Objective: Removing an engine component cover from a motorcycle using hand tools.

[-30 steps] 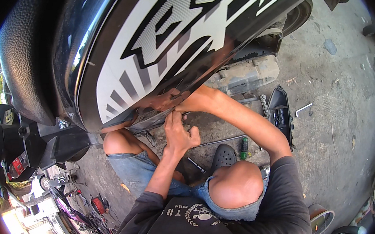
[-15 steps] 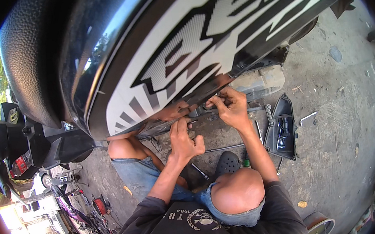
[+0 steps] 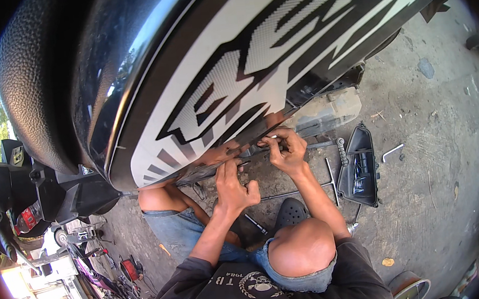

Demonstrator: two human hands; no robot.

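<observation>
A scooter's glossy black side panel [image 3: 302, 81] with white graphics hangs over both hands. My left hand [image 3: 234, 188] is at its lower edge, fingers curled up and thumb bent. By its fingertips is a small dark piece, too small to name. To the right, my right hand [image 3: 289, 149] pinches at the same edge. Something small and pale shows at its fingertips, and I cannot make out its kind. The panel's underside and the parts behind it are mostly hidden. A grey casing [image 3: 330, 113] lies beyond my right hand.
On the concrete floor at right is a black tray [image 3: 362, 139] holding sockets, with a hex key [image 3: 392, 152] beside it. A T-handle wrench [image 3: 333, 184] and an extension bar [image 3: 255, 224] lie near my shoe [image 3: 292, 213]. Parked motorcycles [image 3: 105, 275] stand at lower left.
The panel has shifted slightly left and down in the picture. My right hand has moved a little left and down, still pinching; my left hand stays near the edge.
</observation>
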